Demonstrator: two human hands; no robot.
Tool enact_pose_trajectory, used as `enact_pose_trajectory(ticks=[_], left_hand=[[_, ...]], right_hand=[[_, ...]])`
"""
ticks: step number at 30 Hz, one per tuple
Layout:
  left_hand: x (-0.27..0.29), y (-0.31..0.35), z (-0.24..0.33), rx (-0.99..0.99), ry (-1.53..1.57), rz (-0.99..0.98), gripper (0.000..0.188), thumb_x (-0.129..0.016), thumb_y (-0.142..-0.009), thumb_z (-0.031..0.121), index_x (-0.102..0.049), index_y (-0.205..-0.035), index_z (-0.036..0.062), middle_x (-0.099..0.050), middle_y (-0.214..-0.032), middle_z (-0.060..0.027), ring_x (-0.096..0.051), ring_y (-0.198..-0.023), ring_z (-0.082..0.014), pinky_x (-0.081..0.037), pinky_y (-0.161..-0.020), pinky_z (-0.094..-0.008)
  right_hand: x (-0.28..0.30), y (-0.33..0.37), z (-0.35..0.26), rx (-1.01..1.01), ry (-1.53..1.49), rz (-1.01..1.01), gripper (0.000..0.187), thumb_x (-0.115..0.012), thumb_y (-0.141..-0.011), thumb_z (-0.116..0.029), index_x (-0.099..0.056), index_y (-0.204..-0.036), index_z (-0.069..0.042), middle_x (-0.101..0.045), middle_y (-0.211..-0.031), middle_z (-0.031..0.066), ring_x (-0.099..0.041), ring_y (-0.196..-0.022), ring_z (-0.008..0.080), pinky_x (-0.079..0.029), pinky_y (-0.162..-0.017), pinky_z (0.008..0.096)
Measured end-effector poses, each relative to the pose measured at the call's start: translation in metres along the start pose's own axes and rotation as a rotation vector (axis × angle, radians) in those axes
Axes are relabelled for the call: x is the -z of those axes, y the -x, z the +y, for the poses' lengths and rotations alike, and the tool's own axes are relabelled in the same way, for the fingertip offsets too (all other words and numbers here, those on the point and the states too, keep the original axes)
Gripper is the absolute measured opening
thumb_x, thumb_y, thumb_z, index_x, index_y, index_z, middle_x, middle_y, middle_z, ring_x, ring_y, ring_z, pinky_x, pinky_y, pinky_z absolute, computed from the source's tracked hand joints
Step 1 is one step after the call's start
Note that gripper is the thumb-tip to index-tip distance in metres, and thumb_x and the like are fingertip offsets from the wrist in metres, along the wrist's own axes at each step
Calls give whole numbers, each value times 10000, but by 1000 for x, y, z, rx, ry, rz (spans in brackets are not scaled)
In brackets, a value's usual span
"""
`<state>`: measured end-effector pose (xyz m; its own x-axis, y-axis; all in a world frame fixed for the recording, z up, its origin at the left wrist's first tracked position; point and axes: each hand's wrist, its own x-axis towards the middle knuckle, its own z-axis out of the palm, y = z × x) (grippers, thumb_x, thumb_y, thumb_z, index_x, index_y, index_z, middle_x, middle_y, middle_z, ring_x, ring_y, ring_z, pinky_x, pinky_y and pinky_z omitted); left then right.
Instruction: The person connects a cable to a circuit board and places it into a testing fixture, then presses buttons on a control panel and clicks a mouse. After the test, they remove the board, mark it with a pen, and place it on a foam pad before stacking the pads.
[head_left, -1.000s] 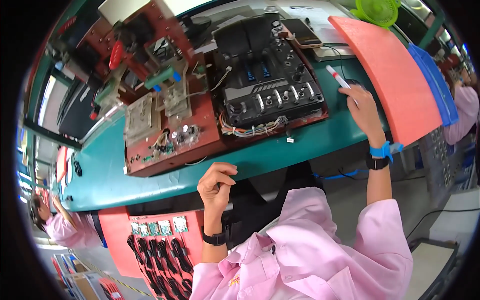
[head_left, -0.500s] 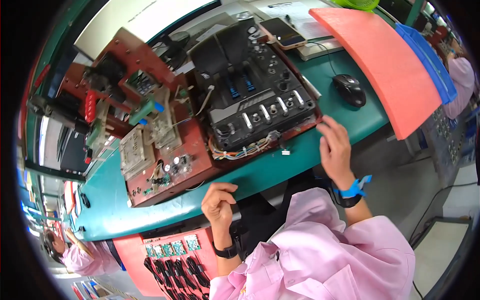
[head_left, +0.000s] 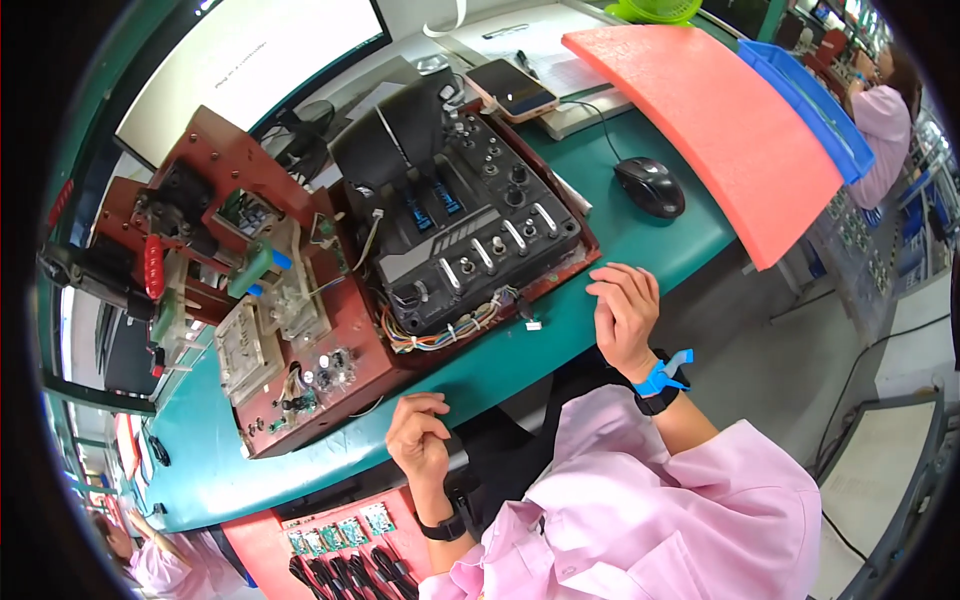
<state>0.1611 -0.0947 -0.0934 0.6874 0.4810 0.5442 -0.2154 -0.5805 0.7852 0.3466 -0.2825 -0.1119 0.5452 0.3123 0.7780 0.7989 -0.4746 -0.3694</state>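
Observation:
My right hand point(head_left: 628, 315) rests at the front edge of the green table point(head_left: 560, 325), near the right front corner of a black throttle-style control panel point(head_left: 440, 220). Its fingers are apart, slightly bent, and hold nothing. My left hand point(head_left: 418, 440) is at the table edge further left, fingers curled in toward the palm, with nothing visible in them. The panel, with two large black levers, knobs and metal toggle switches, sits in a dark red fixture point(head_left: 370, 370). Coloured wires point(head_left: 440, 335) run along its front, and a small white connector point(head_left: 533, 325) hangs there.
Left of the panel stands a red test jig with a red-handled clamp point(head_left: 153, 268). A monitor point(head_left: 250, 60) is behind. To the right are a phone point(head_left: 512, 90), a black mouse point(head_left: 650, 187), a pink foam sheet point(head_left: 715, 130) and a blue tray point(head_left: 805, 105). Cables point(head_left: 350, 575) lie lower left.
The view has shifted, so the panel and fixture appear further left and more of the monitor shows. My right hand has drawn slightly away from the panel's corner; my left hand stays curled.

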Motion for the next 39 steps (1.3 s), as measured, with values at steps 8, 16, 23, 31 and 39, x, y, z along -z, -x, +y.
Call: enact_pose_trajectory(ticks=[8, 16, 23, 31, 39], left_hand=[[-2, -3, 11, 54, -119, -115, 164, -445, -541, -147, -507, -565, 3, -589, -709, -103, -564, -676, -201, -429, -602, -249], [-9, 0, 18, 56, -127, -61, 105, -555, -663, -84, -596, -704, 4, -601, -721, -90, -568, -661, -218, -442, -596, -284], [-9, 0, 9, -26, -186, -91, 47, -603, -685, -30, -587, -708, 7, -596, -730, -88, -559, -646, -225, -444, -591, -296], [-16, 7, 2, -187, -507, 97, 130, -576, -726, 17, -489, -629, 14, -538, -645, -87, -496, -570, -252, -385, -517, -317], [-19, 6, -1, -186, -575, 130, 161, -571, -725, 13, -458, -612, 24, -518, -622, -82, -484, -549, -259, -359, -488, -329]], right_hand=[[1, -4, -1, 8, -3, -11, 135, -481, -665, 16, -553, -766, -39, -579, -876, 70, -540, -883, 271, -361, -803, 376], [2, -2, -2, -2, 6, -27, 122, -473, -683, 23, -548, -760, -33, -582, -879, 78, -538, -889, 274, -366, -803, 375], [2, -2, -1, -6, 16, -31, 127, -471, -683, 23, -549, -767, -31, -582, -881, 78, -539, -890, 271, -369, -803, 372], [3, 1, -3, -32, -5, -31, 129, -491, -685, 12, -556, -784, -39, -577, -888, 65, -539, -889, 253, -359, -818, 374], [1, -1, -4, -89, -31, 90, 119, -495, -740, -26, -540, -850, -34, -573, -897, 80, -523, -882, 273, -353, -811, 385]])
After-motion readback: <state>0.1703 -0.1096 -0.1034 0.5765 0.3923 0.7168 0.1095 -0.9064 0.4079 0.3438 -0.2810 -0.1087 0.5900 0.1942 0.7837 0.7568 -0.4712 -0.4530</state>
